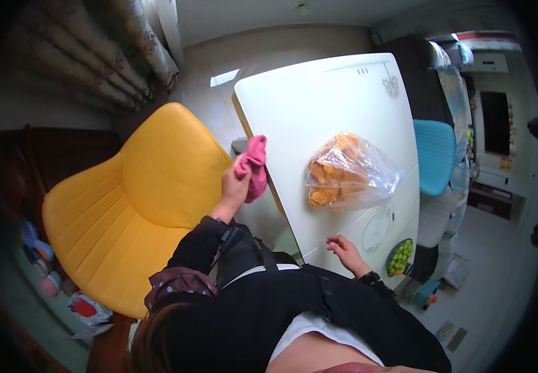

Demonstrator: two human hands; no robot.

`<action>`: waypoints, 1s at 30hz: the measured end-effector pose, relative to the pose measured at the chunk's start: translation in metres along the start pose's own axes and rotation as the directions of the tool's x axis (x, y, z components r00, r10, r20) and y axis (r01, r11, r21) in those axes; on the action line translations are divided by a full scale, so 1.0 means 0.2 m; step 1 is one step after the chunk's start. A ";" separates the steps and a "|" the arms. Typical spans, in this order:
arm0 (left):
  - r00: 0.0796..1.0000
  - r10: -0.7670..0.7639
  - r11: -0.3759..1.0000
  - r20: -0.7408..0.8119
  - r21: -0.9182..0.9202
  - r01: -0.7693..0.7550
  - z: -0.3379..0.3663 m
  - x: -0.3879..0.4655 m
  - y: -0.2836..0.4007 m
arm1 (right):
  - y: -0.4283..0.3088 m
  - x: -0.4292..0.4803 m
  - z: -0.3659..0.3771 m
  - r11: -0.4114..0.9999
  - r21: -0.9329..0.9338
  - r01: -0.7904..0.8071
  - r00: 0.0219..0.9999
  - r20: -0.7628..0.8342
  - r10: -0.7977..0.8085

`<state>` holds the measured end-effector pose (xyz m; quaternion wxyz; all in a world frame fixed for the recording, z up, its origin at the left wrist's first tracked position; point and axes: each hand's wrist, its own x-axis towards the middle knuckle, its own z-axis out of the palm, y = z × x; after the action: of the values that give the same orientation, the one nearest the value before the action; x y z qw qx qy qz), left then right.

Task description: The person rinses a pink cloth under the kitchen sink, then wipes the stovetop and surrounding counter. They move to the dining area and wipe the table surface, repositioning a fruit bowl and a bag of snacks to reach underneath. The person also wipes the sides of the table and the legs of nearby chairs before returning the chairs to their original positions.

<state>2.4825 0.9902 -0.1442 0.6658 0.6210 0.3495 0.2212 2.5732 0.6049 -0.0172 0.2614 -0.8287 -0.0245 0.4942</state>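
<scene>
My left hand (235,184) grips a bunched pink cloth (256,172) beside the left edge of a white table (315,107). The fingers of my right hand (346,254) are slightly curled and apart, with nothing in them, over the near part of the tabletop. A clear plastic bag (350,172) holding orange-brown pieces lies on the table, beyond my right hand. What the pieces are, I cannot tell. Near the right edge, a dark bowl (390,261) holds green grapes (402,256) and something orange.
A yellow padded chair (143,200) stands close on the left. Past the table's right edge are a blue chair (434,156) and a light grey chair (434,224). Patterned curtains (110,51) hang at the upper left. Bags and small items lie at the lower left.
</scene>
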 end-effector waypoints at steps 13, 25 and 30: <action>0.846 0.224 0.616 0.484 0.603 -0.507 0.17 0.76 0.42 | -0.22 -0.16 -0.15 0.973 -0.112 0.204 0.828 -0.510 -0.232; 0.613 0.174 0.036 0.770 0.617 -0.786 0.37 0.75 0.26 | -0.77 0.29 -0.37 0.811 -0.154 0.564 0.536 -0.679 -0.502; 0.481 0.115 0.122 0.869 0.468 -0.875 0.55 0.16 0.13 | -0.46 0.03 -0.47 0.677 0.022 0.735 0.293 -0.912 -0.288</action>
<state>2.5895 0.9431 -0.1257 0.1405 0.9839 -0.1096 -0.0117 2.6757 0.6472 0.0547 0.5655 -0.8158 -0.0526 -0.1089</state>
